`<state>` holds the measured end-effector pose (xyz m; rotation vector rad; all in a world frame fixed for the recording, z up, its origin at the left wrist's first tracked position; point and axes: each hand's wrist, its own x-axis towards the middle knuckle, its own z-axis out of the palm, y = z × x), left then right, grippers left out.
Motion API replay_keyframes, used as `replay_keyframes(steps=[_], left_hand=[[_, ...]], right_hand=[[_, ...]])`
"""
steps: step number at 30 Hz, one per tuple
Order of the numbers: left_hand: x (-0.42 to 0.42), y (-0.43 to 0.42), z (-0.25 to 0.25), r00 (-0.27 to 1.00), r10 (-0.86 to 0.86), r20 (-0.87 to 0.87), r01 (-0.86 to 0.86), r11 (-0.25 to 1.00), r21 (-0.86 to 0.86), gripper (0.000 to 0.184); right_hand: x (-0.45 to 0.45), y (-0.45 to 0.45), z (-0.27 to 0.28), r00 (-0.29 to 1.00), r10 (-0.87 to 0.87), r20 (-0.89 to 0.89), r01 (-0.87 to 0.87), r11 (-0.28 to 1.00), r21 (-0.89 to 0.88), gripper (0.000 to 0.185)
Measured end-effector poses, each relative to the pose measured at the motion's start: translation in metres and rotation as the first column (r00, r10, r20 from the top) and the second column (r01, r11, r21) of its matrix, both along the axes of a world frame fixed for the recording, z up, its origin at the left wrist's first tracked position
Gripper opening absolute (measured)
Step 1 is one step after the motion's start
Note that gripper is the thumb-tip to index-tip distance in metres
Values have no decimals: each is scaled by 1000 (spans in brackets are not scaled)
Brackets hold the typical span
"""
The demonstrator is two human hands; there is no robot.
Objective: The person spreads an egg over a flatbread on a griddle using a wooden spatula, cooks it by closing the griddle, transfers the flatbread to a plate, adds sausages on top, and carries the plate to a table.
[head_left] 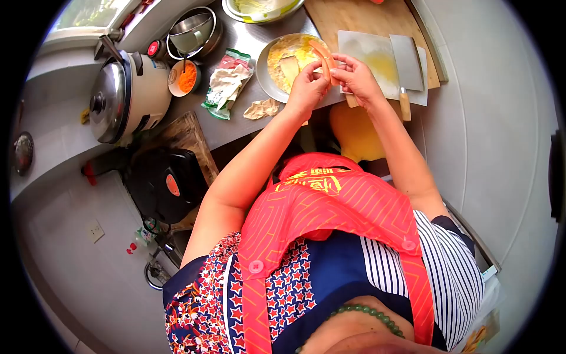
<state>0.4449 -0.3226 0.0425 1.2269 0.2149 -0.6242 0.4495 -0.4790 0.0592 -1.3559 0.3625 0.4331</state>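
Both hands meet over the plate, holding a long pinkish-orange sausage (324, 58) between them. My left hand (309, 89) pinches its lower part, fingers closed. From the other side, my right hand (358, 79) has its thumb and fingers closed on the sausage near its middle. A second thin strip runs along it; whether this is casing or a split piece I cannot tell. Beneath lies a round metal plate (265, 75) with a yellow, egg-like flat layer (280, 52) and a pale flat piece (289, 69) on it. My fingers hide part of the plate.
A cleaver (405, 62) rests on a white board (359, 44) at right, over a wooden board (342, 15). Left are a torn packet (227, 85), a crumpled wrapper (261, 108), a bowl of orange shreds (187, 78) and a rice cooker (144, 88). Metal bowls (217, 38) stand behind.
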Motion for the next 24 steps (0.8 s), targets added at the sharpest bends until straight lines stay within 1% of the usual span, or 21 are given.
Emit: replay_keyframes(steps=[1, 2, 3, 4, 5, 6, 8, 9, 10, 12, 13, 14, 15, 17, 18, 21, 23, 24], left_hand=[[7, 6, -10, 1000, 17, 6, -17, 999, 35, 49], [12, 10, -20, 999, 33, 10, -34, 997, 68, 52], [14, 13, -30, 999, 43, -8, -41, 986, 163, 56], [13, 14, -41, 998, 56, -29, -46, 965, 257, 61], [12, 16, -53, 996, 67, -51, -45, 937, 347, 65], [11, 19, -67, 996, 44, -76, -17, 948, 318, 74], [3, 22, -60, 996, 58, -63, -41, 970, 240, 74], [-4, 24, -56, 996, 66, -60, -52, 978, 202, 73], [-10, 26, -50, 996, 81, -44, -70, 976, 204, 62], [-20, 40, -54, 997, 35, 66, -55, 940, 336, 50], [-24, 47, -58, 993, 4, 120, -53, 914, 402, 45], [-31, 53, -61, 986, 105, 129, -149, 904, 401, 33], [-37, 60, -64, 983, 145, 111, -177, 907, 383, 33], [-48, 77, -64, 972, 222, 74, -233, 907, 349, 32], [-54, 86, -74, 969, 223, 104, -245, 897, 368, 30], [-70, 95, -60, 956, 293, -35, -266, 908, 323, 29], [-80, 95, -59, 953, 288, -92, -251, 924, 288, 28], [-85, 92, -59, 948, 292, -125, -250, 929, 274, 27]], right_hand=[[9, 8, -7, 999, 22, 29, -21, 999, -40, 42], [16, 14, -17, 996, 38, 83, -27, 991, -129, 39], [22, 20, -28, 987, 86, 136, -41, 953, -301, 37], [27, 24, -42, 973, 144, 179, -45, 885, -463, 36], [30, 26, -57, 955, 206, 211, -35, 790, -612, 34], [33, 26, -75, 940, 258, 224, -6, 668, -744, 32], [30, 27, -84, 919, 285, 272, 61, 579, -813, 35], [29, 27, -88, 908, 301, 291, 93, 532, -841, 36], [27, 29, -83, 906, 321, 275, 70, 526, -847, 34], [18, 32, -73, 901, 361, 242, 24, 515, -857, 30], [14, 31, -75, 866, 364, 342, 128, 499, -857, 30], [9, 30, -78, 819, 372, 437, 230, 485, -844, 29], [6, 30, -79, 759, 379, 528, 331, 474, -816, 29], [-7, 33, -64, 809, 330, 487, 255, 549, -796, 26], [-17, 36, -57, 832, 307, 462, 217, 586, -781, 25], [-53, 49, -51, 920, 317, 232, -59, 696, -716, 25], [-71, 60, -61, 934, 348, 81, -180, 655, -734, 30], [-78, 66, -64, 941, 336, 29, -216, 667, -713, 36]])
